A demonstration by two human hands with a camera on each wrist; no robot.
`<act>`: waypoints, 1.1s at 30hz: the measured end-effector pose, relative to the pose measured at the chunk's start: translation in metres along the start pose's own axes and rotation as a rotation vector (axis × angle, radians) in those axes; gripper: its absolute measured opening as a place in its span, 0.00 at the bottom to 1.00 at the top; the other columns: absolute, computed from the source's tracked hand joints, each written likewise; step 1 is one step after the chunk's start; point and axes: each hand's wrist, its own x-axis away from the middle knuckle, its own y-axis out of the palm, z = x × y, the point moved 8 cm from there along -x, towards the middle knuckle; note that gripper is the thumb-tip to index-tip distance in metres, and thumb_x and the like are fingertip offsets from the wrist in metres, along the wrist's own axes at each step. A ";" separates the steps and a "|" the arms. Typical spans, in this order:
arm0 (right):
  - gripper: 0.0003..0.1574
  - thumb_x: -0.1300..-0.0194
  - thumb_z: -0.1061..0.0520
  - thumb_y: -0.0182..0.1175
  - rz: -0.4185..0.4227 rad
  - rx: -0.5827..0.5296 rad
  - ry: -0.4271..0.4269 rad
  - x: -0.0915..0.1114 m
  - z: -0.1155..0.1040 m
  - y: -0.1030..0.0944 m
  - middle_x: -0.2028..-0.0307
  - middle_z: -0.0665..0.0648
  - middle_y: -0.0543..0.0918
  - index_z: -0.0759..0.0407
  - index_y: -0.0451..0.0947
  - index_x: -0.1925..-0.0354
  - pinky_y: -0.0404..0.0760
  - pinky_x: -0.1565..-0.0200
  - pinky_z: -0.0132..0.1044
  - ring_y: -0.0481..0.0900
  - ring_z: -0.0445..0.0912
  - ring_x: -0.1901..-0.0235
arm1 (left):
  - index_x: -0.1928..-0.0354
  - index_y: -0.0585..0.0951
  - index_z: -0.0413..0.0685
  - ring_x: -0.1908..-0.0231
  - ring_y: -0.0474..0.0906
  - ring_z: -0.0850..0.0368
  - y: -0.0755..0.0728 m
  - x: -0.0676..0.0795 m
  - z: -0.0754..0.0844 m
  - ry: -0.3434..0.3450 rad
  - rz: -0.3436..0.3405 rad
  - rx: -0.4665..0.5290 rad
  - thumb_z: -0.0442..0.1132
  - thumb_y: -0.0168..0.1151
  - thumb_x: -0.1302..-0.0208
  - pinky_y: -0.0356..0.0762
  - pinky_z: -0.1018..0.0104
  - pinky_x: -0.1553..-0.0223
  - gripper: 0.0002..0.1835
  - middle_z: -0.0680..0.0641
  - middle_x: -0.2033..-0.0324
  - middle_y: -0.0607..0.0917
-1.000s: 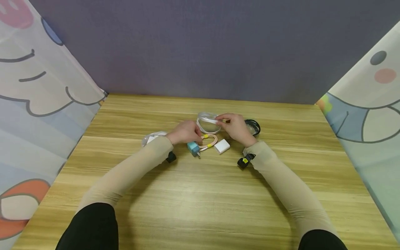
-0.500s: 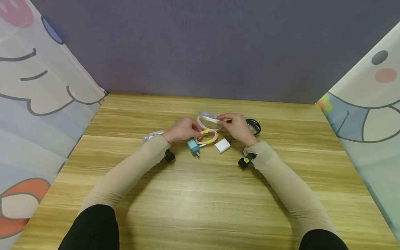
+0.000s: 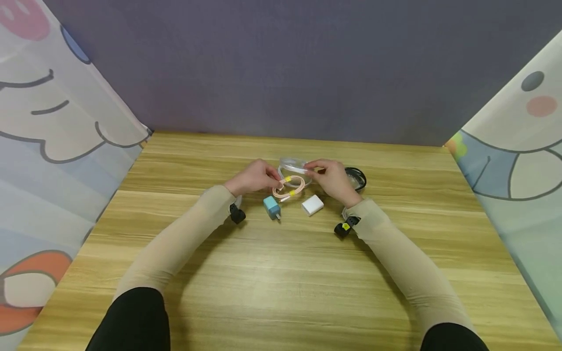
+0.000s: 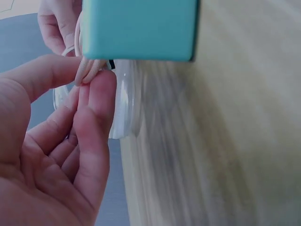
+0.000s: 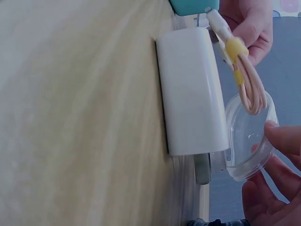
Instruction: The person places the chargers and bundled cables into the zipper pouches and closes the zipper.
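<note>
The left hand (image 3: 255, 176) pinches the pink cable (image 5: 251, 87) by its fingertips, and next to it, between the hands, is the clear ring (image 3: 293, 168), pinched by the right hand (image 3: 331, 179). This step looks like bringing cable and ring together, though I can't tell if they touch. The next move seems to need a gentle left hand to line them up.

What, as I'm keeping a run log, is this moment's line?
left hand: pinches peach cable coil | right hand: pinches clear-and-white loop | table: teal plug adapter, white block
</note>
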 end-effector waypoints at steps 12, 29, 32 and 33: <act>0.14 0.39 0.49 0.63 -0.007 -0.019 0.022 0.004 0.000 0.003 0.54 0.50 0.82 0.51 0.84 0.56 0.79 0.61 0.39 0.80 0.44 0.63 | 0.67 0.83 0.45 0.70 0.81 0.51 -0.004 -0.011 -0.007 -0.070 0.094 0.036 0.41 0.68 0.47 0.76 0.65 0.67 0.08 0.49 0.72 0.84; 0.11 0.38 0.50 0.61 -0.009 -0.047 0.030 0.009 0.001 0.002 0.54 0.50 0.82 0.48 0.83 0.57 0.79 0.63 0.40 0.81 0.46 0.63 | 0.59 0.78 0.43 0.71 0.77 0.56 0.012 -0.003 -0.018 -0.065 -0.042 0.017 0.50 0.74 0.54 0.72 0.67 0.71 0.24 0.47 0.71 0.83; 0.10 0.38 0.51 0.61 -0.004 -0.052 0.020 0.009 -0.001 0.001 0.54 0.50 0.82 0.49 0.83 0.57 0.80 0.64 0.40 0.81 0.45 0.63 | 0.63 0.80 0.43 0.73 0.80 0.56 0.014 -0.004 -0.019 -0.064 -0.050 0.039 0.48 0.71 0.49 0.73 0.67 0.72 0.18 0.48 0.73 0.84; 0.11 0.38 0.51 0.61 -0.005 -0.055 0.018 0.009 -0.002 0.001 0.54 0.50 0.82 0.49 0.83 0.57 0.80 0.64 0.40 0.81 0.45 0.63 | 0.63 0.80 0.43 0.73 0.80 0.56 0.014 -0.004 -0.019 -0.067 -0.052 0.049 0.48 0.70 0.48 0.73 0.67 0.72 0.17 0.48 0.73 0.84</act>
